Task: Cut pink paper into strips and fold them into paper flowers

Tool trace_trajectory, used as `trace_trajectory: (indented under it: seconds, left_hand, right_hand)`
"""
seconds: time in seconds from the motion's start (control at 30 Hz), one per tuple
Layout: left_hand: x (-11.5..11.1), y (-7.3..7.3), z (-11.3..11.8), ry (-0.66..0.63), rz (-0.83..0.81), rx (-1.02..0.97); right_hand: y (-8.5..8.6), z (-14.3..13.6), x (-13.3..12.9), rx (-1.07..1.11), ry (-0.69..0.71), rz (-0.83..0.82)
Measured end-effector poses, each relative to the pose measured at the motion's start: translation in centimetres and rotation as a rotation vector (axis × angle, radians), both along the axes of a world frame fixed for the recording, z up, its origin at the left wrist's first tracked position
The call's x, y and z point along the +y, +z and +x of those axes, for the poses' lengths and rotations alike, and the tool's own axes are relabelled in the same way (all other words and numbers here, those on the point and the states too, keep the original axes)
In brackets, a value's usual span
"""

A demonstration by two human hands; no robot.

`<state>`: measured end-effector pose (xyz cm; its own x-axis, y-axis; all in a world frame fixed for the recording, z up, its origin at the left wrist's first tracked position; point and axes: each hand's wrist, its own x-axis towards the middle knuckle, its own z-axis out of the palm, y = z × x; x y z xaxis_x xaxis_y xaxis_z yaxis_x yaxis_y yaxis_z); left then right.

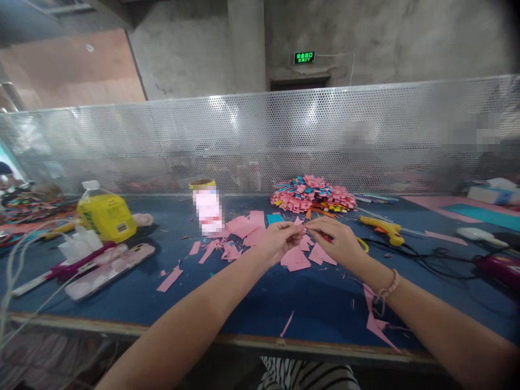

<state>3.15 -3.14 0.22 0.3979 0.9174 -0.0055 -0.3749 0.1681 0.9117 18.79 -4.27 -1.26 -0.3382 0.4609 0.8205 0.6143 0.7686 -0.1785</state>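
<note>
My left hand [284, 239] and my right hand [336, 239] meet above the middle of the table, fingertips nearly touching. Between them is a small piece of pink paper [298, 222], pinched by the left thumb and fingers. The right fingers are closed at the paper's other side. A yellow loop [363, 246] shows behind my right wrist, and a bit of red shows under the right fingers; it may be a scissors handle, mostly hidden. Cut pink paper pieces [296, 259] lie below the hands, and a blue paper piece [274, 218] lies just behind the left one.
Behind the hands sits a heap of fringed pink, blue and orange paper [312, 194]. A yellow glue gun [384, 229] with a black cable lies right. Leftward are a phone [109, 271], a yellow-filled bottle [106, 214] and cables. A tape roll [202, 184] stands behind an upright phone [208, 210].
</note>
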Motion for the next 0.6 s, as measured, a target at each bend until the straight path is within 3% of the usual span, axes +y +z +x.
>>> trace_trajectory:
  seconds: [0.27,0.6]
  left_hand:
    - [-0.28,0.37,0.13,0.039,-0.055,-0.006]
    - [-0.22,0.37,0.06,0.060,-0.052,-0.008]
  right_hand:
    - [-0.16,0.18,0.21,-0.122,-0.019,0.115]
    - [-0.24,0.42,0.23,-0.205,-0.003,0.134]
